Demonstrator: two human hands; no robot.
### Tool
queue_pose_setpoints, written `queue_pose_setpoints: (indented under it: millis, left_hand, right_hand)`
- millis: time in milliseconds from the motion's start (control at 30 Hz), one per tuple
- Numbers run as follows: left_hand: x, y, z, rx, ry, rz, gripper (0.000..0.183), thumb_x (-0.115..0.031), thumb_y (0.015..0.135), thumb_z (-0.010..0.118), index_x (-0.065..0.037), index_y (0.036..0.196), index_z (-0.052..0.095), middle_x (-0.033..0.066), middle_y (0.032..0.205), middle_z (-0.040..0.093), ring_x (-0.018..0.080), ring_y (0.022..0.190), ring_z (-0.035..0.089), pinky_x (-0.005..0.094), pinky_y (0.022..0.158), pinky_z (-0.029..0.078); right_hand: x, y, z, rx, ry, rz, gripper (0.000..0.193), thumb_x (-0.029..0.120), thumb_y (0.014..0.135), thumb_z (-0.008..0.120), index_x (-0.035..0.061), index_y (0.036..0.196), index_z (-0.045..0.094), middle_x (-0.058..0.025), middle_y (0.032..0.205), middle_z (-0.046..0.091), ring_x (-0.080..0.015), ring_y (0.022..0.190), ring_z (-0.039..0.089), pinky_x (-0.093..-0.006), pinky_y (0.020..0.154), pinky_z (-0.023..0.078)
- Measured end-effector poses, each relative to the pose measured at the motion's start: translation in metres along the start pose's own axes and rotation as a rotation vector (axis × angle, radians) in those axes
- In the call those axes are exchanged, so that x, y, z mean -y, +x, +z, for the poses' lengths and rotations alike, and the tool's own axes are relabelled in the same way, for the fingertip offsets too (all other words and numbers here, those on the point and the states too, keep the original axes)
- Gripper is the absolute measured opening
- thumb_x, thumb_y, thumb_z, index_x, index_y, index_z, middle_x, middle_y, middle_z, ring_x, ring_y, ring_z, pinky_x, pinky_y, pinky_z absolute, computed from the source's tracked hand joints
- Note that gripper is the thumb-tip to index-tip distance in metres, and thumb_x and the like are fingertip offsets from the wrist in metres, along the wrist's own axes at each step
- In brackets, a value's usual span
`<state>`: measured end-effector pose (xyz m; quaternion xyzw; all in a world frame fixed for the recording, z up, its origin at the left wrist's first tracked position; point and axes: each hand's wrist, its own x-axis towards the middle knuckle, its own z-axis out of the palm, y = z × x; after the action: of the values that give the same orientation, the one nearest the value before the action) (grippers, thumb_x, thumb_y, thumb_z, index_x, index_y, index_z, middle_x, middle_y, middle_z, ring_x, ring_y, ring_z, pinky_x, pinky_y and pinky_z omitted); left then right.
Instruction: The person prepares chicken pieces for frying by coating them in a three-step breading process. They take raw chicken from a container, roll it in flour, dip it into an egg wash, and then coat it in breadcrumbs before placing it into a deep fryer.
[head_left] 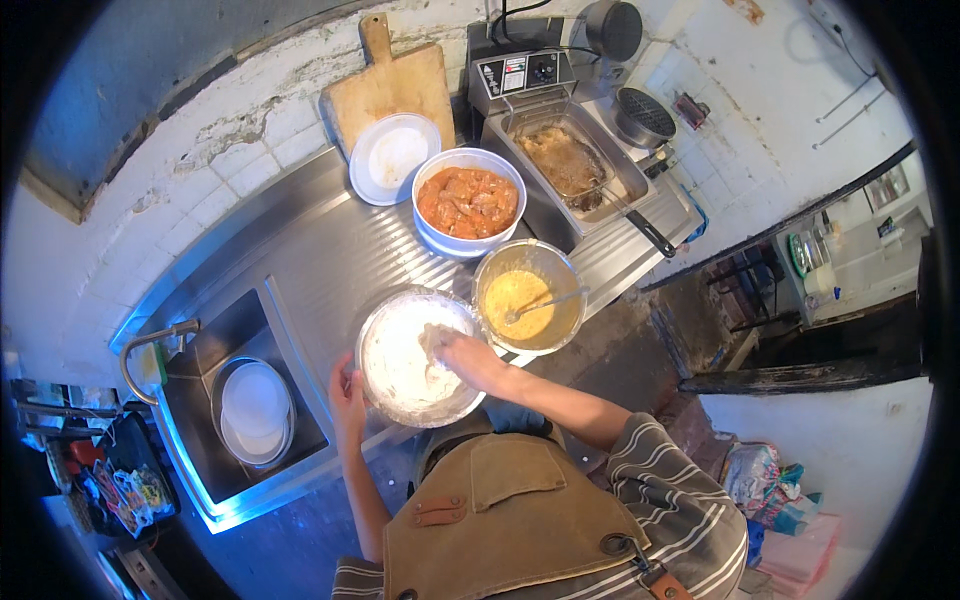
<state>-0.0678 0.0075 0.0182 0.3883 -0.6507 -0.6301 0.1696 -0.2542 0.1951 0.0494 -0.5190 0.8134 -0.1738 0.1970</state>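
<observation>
A metal bowl (452, 412) of white flour (392, 350) stands at the front edge of the steel counter. Against its left rim my left hand (347, 396) is closed, holding the bowl's side. My right hand (462, 358) reaches in from the right, its fingers bunched and floury around a pale, coated lump. What that lump is, I cannot make out. Right beside it, a metal bowl of yellow batter (515, 300) has a whisk or spoon (540, 307) resting in it. Behind, a white tub (455, 243) holds reddish marinated meat pieces (466, 203).
A deep fryer (520, 75) with a frying basket (650, 232) in bubbling oil stands at the back right, near a round waffle iron (645, 115). A white plate (394, 158) leans by a wooden board (390, 90). To the left, the sink (190, 425) contains stacked dishes (254, 410).
</observation>
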Motion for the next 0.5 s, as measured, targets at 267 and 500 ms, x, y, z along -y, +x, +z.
queue_pose_setpoints:
  millis: [267,500]
  left_hand:
    - [-0.001,-0.003,0.003,0.016,-0.102,-0.034,0.034,-0.021,0.101,0.055,-0.010,0.133,0.054,-0.0024,0.089,0.049,0.0065,0.078,0.054,0.0213,0.058,0.049]
    - [0.007,-0.002,0.000,0.017,-0.016,-0.008,0.036,-0.024,0.102,0.054,-0.010,0.135,0.053,-0.0001,0.091,0.054,0.0073,0.077,0.054,0.0239,0.061,0.052]
  right_hand:
    - [0.005,-0.037,-0.097,-0.258,-0.151,0.022,0.034,0.003,0.076,0.063,0.0120,0.108,0.069,-0.0135,0.105,0.062,-0.0324,0.105,0.059,-0.0421,0.090,0.050]
    - [-0.045,-0.052,-0.146,-0.518,-0.252,0.190,0.026,0.006,0.078,0.065,0.0151,0.102,0.069,-0.0102,0.094,0.062,-0.0318,0.098,0.059,-0.0454,0.083,0.048]
